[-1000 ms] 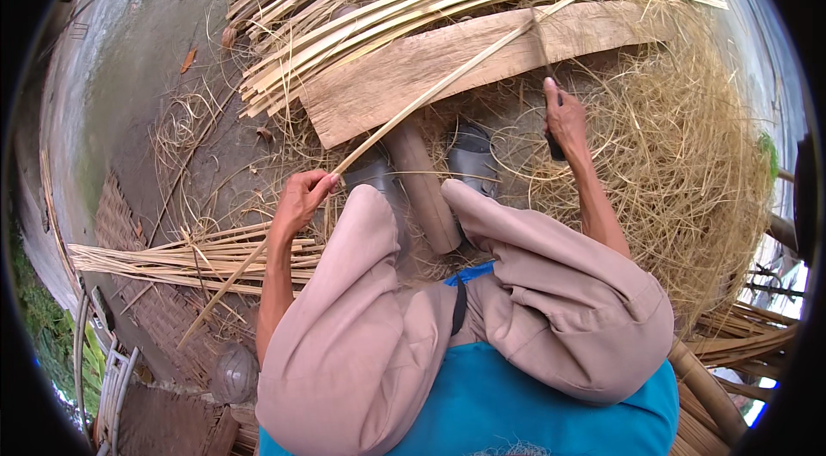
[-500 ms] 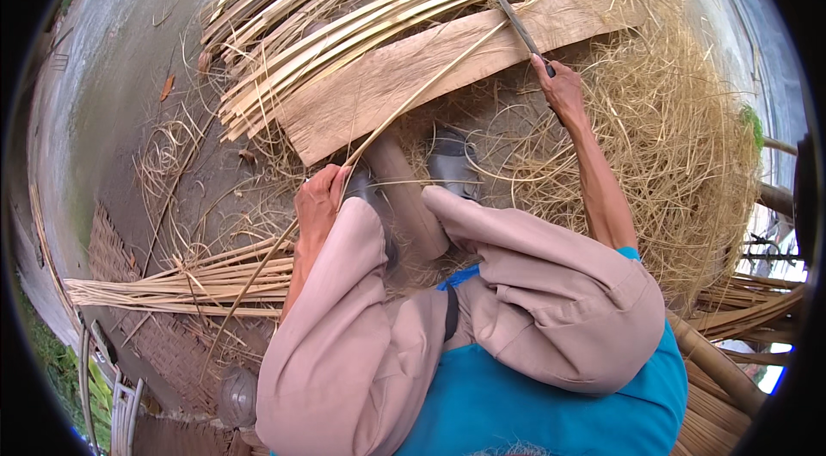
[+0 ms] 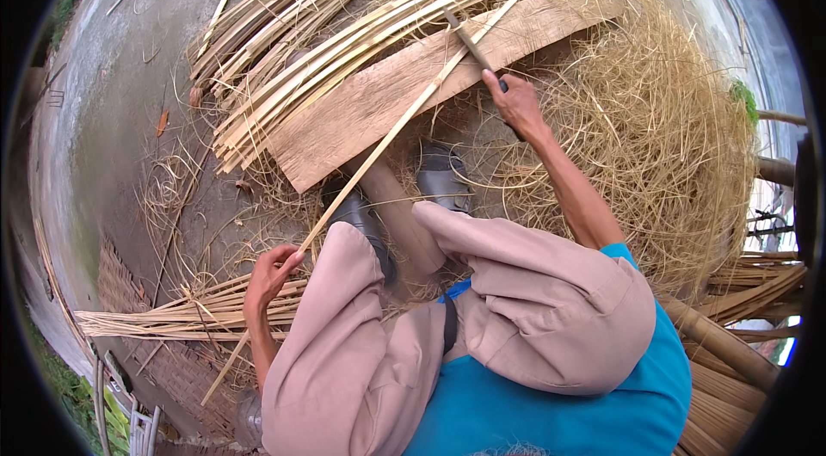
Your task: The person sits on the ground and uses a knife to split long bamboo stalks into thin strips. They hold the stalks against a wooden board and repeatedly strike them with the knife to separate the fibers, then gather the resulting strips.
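At far left, on the concrete floor (image 3: 112, 95), a flat bundle of split strips (image 3: 155, 318) lying over a woven mat (image 3: 120, 284). Just right of it, the left hand (image 3: 271, 275), fingers closed around the long bamboo strip (image 3: 379, 162) and pinching it beside the left knee. Sits lower and nearer the body than a second ago, so has probably drawn the strip back a little to reset the hold.

From those fingers, runs up and to the right past the grey shoes (image 3: 443, 176), over the near edge of the wooden plank (image 3: 344, 125), and on toward the pile of long strips (image 3: 344, 17) beyond; trails down past the hand to the lower left as well.

Farther right, the right hand (image 3: 519, 103), wrapped tight around the handle of a knife (image 3: 463, 33). Hung below the plank a second ago; now up at its near edge, blade laid across the strip on the board and seemingly touching it. Looks like the start of another shaving or splitting pass, with the strip pinned between blade and plank well apart from the left fingers.

At far right, a deep heap of straw-coloured shavings (image 3: 680, 138) behind the forearm.
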Available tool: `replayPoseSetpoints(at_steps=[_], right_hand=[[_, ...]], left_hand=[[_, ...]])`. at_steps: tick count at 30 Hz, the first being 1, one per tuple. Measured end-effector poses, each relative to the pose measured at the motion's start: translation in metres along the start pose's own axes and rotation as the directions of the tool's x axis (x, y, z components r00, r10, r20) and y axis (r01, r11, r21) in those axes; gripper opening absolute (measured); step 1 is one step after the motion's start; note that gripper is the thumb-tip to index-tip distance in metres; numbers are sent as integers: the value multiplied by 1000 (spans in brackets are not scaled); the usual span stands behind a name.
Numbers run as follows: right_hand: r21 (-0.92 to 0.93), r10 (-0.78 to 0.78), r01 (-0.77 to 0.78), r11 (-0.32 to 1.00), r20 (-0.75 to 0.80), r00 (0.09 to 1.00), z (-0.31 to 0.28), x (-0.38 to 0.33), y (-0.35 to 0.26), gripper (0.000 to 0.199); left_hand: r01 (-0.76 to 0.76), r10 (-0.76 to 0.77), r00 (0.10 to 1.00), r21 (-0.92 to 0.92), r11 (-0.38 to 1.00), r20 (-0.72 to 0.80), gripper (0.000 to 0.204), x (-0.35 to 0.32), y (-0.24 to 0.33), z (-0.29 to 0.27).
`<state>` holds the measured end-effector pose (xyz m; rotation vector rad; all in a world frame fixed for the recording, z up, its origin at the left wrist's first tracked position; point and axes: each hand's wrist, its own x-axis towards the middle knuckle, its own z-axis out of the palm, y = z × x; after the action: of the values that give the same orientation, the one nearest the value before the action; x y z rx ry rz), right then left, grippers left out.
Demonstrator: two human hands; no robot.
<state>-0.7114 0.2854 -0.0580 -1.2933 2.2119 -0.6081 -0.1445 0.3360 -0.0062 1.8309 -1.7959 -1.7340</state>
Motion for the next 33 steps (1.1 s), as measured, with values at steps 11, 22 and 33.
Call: replayPoseSetpoints(at_steps=[11, 22, 33], right_hand=[[-187, -174, 159, 969, -64, 983, -27, 2, 29, 59], [-220, -179, 175, 960, -1, 984, -35, 15, 37, 64], [39, -286, 283, 958, 152, 946, 48, -92, -39, 58]], left_hand=[[-78, 98, 919, 68, 995, -383, 30, 23, 19, 60], [55, -95, 941, -129, 990, -325, 26, -67, -102, 10], [233, -165, 962, -346, 909, 216, 37, 67, 41, 53]])
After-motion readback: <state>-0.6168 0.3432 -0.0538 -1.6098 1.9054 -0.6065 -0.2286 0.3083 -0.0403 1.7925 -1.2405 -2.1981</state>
